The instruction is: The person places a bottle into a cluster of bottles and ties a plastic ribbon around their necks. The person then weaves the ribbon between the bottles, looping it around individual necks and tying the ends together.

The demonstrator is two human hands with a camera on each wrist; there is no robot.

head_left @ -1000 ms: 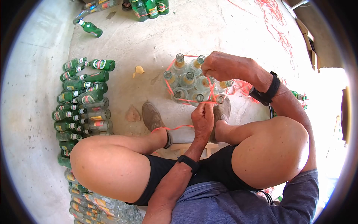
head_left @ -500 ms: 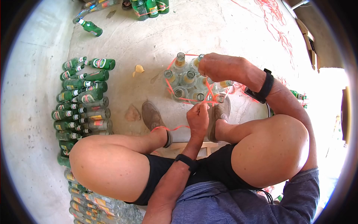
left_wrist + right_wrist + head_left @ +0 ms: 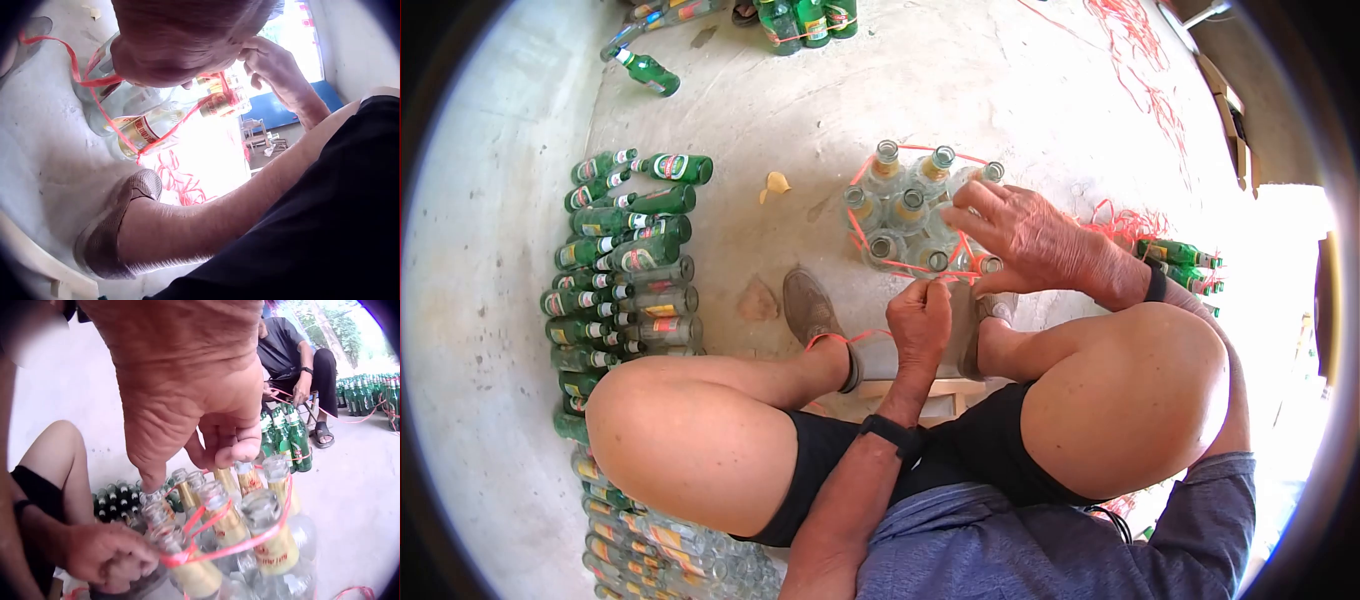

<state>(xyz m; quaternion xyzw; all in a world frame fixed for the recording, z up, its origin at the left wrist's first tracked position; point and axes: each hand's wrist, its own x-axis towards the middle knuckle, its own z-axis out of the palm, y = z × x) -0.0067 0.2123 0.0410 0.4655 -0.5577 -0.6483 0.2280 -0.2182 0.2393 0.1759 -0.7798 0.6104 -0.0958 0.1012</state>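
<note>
Several clear glass bottles (image 3: 911,208) stand upright in a cluster on the floor, with red strap (image 3: 910,272) around their necks. At the near edge my left hand (image 3: 920,322) pinches the strap; in the right wrist view the left hand (image 3: 109,557) holds it beside a bottle neck. Above the cluster's right side is my right hand (image 3: 1035,240), thumb and fingers spread apart. The right wrist view has the right hand (image 3: 187,394) over the bottle tops, nothing visible in its grasp. The left hand (image 3: 187,44) hides part of the bottles in the left wrist view.
Green bottles (image 3: 637,253) lie stacked along the left wall. Strapped green bottles (image 3: 811,22) stand at the far side, near a seated person (image 3: 294,362). Loose red strap (image 3: 1125,38) lies at the far right. My shoes (image 3: 808,303) flank the cluster's near side.
My right hand has gone from a closed fist to spread fingers, moving slightly right and nearer my body. My left hand has shifted a little left, still pinching strap.
</note>
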